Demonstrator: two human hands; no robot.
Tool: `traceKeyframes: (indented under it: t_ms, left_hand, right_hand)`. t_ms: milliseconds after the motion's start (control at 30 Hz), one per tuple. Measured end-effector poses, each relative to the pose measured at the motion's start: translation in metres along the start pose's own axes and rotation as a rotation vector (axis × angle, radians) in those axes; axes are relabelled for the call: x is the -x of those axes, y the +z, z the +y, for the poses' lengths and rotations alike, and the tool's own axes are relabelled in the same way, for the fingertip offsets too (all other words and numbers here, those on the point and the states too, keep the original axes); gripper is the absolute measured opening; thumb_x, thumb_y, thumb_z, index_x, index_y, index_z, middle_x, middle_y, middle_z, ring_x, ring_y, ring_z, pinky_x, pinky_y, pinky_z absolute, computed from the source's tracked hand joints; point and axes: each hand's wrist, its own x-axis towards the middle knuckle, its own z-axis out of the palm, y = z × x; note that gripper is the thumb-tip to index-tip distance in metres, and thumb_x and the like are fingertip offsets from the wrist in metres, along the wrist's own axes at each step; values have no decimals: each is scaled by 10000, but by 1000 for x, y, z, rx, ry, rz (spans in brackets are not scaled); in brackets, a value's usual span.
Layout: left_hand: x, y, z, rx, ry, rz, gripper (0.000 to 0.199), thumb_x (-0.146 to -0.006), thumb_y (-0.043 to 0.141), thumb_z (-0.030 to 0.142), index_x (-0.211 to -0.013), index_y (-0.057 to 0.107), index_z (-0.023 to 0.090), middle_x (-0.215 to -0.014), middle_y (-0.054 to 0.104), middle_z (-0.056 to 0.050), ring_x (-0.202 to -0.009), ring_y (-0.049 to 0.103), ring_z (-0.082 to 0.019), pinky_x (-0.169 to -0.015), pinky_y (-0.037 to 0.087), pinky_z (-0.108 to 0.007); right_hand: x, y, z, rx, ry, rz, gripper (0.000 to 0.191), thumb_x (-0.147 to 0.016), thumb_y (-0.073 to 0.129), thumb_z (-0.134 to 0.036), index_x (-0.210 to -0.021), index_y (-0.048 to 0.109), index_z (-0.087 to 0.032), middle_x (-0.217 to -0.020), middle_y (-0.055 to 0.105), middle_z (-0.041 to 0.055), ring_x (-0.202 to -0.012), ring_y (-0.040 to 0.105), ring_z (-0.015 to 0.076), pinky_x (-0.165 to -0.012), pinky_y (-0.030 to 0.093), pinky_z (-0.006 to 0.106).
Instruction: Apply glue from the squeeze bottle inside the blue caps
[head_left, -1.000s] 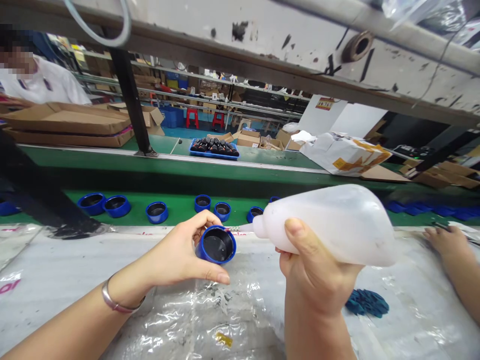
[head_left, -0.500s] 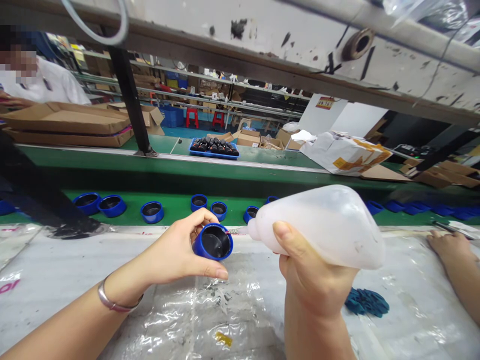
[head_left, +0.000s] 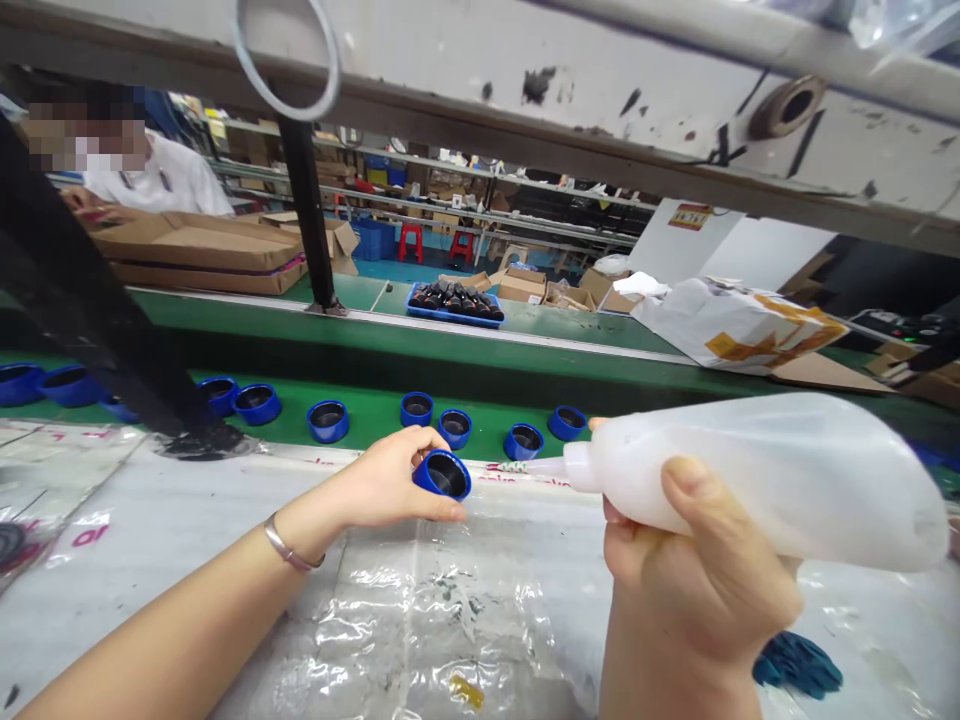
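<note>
Left hand (head_left: 386, 480) curled firmly around a blue plastic cap (head_left: 442, 475), right hand (head_left: 697, 570) closed on a translucent white squeeze bottle (head_left: 757, 480), its slim nozzle (head_left: 536, 467) brought near the cap; this stage calls for steady alignment.

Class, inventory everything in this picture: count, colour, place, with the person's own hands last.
held cap: one, blue, in left hand
squeeze bottle: one, translucent white, in right hand
loose caps: about ten, blue, on green conveyor belt
plastic sheet: one, clear, on bench
crumpled fabric: one, blue, lower right
tray: one, blue, far belt
cardboard boxes: several, brown, far left
sack: one, white and orange, far right
co-worker: one, white shirt, far left
bracelet: one, silver, left wrist
left hand: one, on held cap
right hand: one, on squeeze bottle
</note>
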Motion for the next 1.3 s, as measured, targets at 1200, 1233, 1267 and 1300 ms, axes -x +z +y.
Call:
traceKeyframes:
  t_ms: [1200,1233,1267,1300]
  left_hand:
    - [-16,-28,4,-199,12,132,464,-768,802,347,-1162,585,231,-1120,751,-25,-1027,725,-238,-892,564,-321]
    - [-5,-23,9,-117,51,100,451,-750,804,342,-1131,589,233,-1082,753,-10,-1003,723,-230,-880,563,-315]
    - [4,-19,14,-6,82,68,443,-730,814,335,-1101,598,226,-1048,750,-12,-987,716,-236,-876,558,-327]
    - [12,-16,18,83,105,39,439,-707,826,330,-1073,610,219,-1025,743,-16,-980,705,-245,-870,553,-340]
  right_hand:
    - [-4,-5,8,-4,66,-88,262,-678,821,-276,-841,640,-179,-614,579,-20,-441,544,137,-290,333,201]
    - [-3,-5,9,-4,69,-100,257,-686,820,-278,-839,638,-180,-612,575,-21,-441,542,135,-293,332,199]
    - [-2,-5,11,-7,70,-111,249,-696,816,-279,-837,636,-180,-612,572,-20,-441,539,133,-297,331,199]
    - [0,-5,12,-12,73,-123,237,-705,809,-275,-834,636,-178,-610,569,-20,-441,537,132,-301,332,200]
